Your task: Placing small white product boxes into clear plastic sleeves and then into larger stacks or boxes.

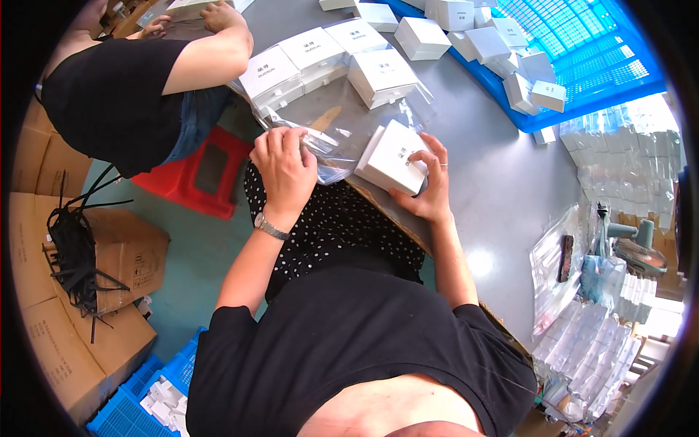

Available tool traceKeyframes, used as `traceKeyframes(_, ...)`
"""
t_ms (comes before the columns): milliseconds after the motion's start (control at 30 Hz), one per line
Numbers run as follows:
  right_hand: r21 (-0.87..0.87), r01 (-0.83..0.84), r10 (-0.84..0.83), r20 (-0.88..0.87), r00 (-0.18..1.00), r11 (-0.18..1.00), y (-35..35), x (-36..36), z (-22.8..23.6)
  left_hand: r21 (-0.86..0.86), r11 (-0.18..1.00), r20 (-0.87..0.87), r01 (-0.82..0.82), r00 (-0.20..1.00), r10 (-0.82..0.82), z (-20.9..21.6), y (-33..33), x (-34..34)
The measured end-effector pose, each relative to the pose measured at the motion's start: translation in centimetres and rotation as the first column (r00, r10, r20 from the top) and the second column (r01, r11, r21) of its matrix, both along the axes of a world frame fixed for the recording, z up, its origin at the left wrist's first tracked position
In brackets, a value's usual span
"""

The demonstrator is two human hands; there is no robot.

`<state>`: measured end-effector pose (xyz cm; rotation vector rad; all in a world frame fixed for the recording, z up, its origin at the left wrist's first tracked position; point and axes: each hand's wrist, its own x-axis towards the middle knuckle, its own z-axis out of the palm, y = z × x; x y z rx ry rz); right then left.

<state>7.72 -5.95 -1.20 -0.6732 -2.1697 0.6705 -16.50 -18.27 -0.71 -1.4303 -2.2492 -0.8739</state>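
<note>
My left hand [284,164] is closed on the near edge of a clear plastic bag [336,138] at the table's edge. To its right, my right hand [429,182] grips a white box [397,154] between thumb and fingers. Another white box [369,149] shows partly beneath that one, close to the bag's opening. Beyond my hands several white boxes stand in stacked rows, among them a box [269,74] at the left and a box [382,73] at the right. The plastic spreads around and under them; which boxes lie inside it I cannot tell.
A blue crate [520,120] with loose white boxes stands at the far right. Clear-wrapped packs [619,156] and a small fan [641,247] are along the right. At the far left a co-worker [116,102] handles a box beside a red stool [207,175]. Cardboard cartons [131,251] line the left.
</note>
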Motion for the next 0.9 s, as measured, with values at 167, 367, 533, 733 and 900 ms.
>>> traceKeyframes(167, -0.053, -0.181, 0.177, -0.064, 0.982, 0.982, -0.2, -2.3, 0.8, 0.274, 0.956, 0.269, 0.108, 0.945, -0.184, 1.3, -0.8, -0.5)
traceKeyframes(367, -0.091, 0.109, -0.111, -0.019, 0.994, 0.990, 1.1, -10.2, 1.1, 0.343, 0.924, 0.179, 0.171, 0.953, -0.243, 1.0, -0.8, 0.0)
traceKeyframes(533, 0.070, 0.322, -0.328, 0.112, 0.938, 0.944, 1.9, -13.1, -1.0, 0.248, 0.937, 0.292, 0.246, 0.903, -0.314, 0.2, -1.5, 1.4)
traceKeyframes(733, -0.062, 0.360, -0.357, 0.053, 0.933, 0.931, 2.2, -11.5, -2.0, 0.271, 0.919, 0.334, 0.286, 0.867, -0.369, -0.8, -1.7, 0.7)
traceKeyframes(900, -0.190, 0.272, -0.225, 0.236, 0.946, 0.943, 5.6, -13.4, 0.2, 0.236, 0.912, 0.339, 0.335, 0.851, -0.401, -0.7, -1.1, 0.5)
